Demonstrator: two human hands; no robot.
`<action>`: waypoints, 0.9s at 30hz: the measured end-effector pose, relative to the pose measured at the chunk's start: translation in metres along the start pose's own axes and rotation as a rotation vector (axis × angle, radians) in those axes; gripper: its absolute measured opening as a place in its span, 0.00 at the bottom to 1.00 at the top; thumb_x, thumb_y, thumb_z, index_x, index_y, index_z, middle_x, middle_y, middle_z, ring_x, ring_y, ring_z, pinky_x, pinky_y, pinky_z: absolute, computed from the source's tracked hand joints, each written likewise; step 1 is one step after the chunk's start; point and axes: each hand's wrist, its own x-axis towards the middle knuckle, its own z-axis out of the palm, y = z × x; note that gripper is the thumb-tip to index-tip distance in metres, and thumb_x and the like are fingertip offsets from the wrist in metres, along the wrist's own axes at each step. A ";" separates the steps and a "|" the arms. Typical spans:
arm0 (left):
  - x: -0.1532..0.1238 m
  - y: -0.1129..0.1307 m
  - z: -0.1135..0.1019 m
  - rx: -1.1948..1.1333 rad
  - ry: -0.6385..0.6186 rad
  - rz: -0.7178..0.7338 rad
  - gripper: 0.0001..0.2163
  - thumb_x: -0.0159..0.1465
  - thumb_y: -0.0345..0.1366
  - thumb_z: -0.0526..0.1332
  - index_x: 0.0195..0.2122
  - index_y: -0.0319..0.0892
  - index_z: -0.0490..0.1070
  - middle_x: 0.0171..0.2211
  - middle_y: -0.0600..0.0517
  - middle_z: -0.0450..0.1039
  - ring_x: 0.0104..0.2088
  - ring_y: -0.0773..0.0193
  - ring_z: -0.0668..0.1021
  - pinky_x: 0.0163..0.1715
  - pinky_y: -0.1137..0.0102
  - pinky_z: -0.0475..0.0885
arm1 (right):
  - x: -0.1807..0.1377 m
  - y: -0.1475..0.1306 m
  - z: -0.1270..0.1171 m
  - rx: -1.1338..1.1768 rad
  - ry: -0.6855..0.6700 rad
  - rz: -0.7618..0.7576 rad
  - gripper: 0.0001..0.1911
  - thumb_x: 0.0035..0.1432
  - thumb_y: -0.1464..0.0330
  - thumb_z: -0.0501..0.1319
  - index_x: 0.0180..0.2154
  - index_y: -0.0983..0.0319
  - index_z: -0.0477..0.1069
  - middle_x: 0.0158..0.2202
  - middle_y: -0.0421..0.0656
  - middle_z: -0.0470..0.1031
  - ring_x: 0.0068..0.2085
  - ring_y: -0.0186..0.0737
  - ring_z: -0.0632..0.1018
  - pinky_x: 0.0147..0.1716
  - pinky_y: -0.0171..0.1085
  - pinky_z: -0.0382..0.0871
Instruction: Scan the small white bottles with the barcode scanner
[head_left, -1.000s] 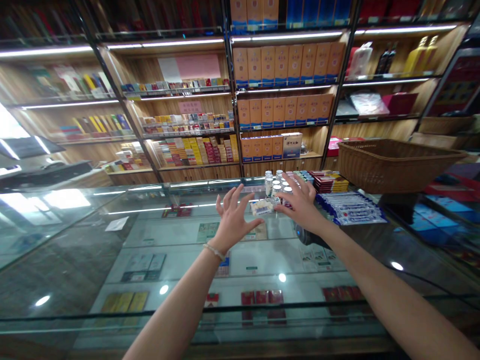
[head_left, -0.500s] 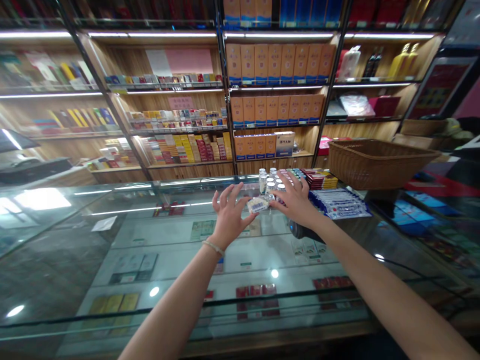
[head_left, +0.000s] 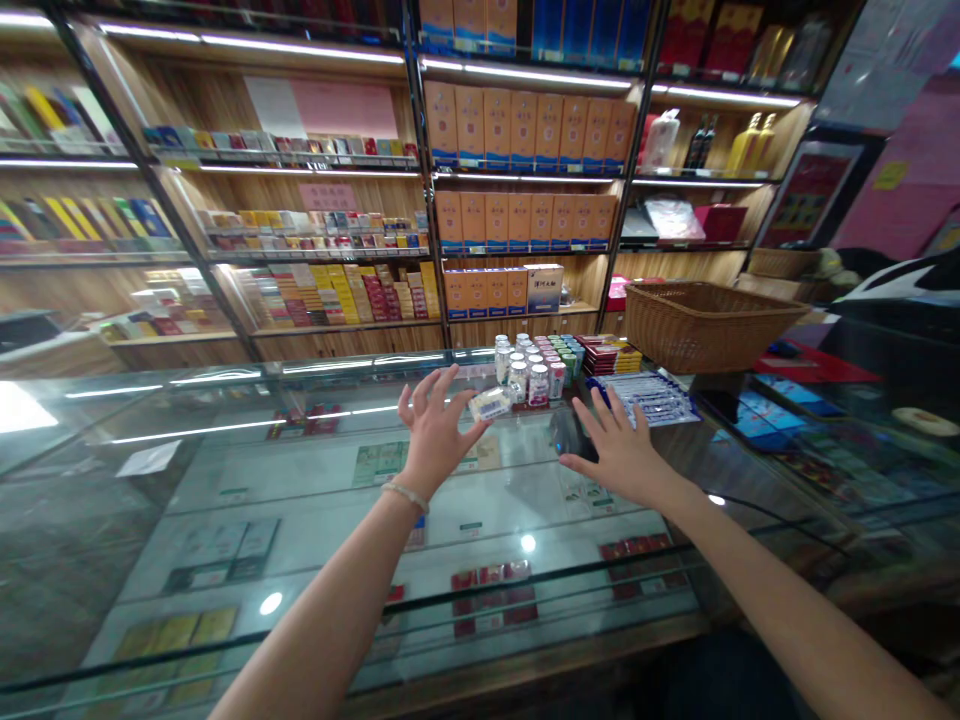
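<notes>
Between the thumb and index finger of my left hand [head_left: 439, 430], a small bottle [head_left: 491, 403] lies on its side, its barcode label facing me. The hand's other fingers stay raised. To the right, my right hand [head_left: 622, 450] has its fingers spread, at a black handheld scanner [head_left: 568, 433] with a small blue light. Whether the fingers touch the scanner is unclear. Just behind the held bottle, several small white-capped bottles [head_left: 538, 384] stand in rows on the glass counter [head_left: 315, 540].
Blue-and-white packets [head_left: 652, 398] lie right of the bottles, with red and yellow boxes [head_left: 611, 352] behind. A wicker basket [head_left: 709, 325] stands at the right. A cable [head_left: 780, 518] crosses the counter. Shelves hold orange boxes [head_left: 523, 128] and cigarette packs [head_left: 337, 295].
My right hand has let go of the bottle and moved right and down to the scanner. My left hand still holds the bottle. The view has shifted to the right.
</notes>
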 end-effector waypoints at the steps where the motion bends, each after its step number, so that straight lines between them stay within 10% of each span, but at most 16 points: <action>1: 0.000 0.000 0.000 -0.002 -0.005 -0.002 0.15 0.61 0.46 0.70 0.48 0.50 0.78 0.68 0.46 0.65 0.68 0.43 0.63 0.69 0.42 0.46 | -0.004 0.003 0.002 0.001 -0.014 0.005 0.50 0.63 0.36 0.46 0.74 0.60 0.50 0.76 0.56 0.45 0.75 0.61 0.44 0.69 0.65 0.39; 27: 0.000 -0.007 -0.008 0.019 -0.024 -0.066 0.16 0.61 0.48 0.70 0.49 0.52 0.78 0.68 0.47 0.65 0.68 0.44 0.63 0.69 0.42 0.47 | 0.006 0.023 0.010 0.223 -0.083 -0.092 0.23 0.54 0.63 0.64 0.49 0.67 0.76 0.68 0.60 0.64 0.69 0.60 0.64 0.66 0.52 0.60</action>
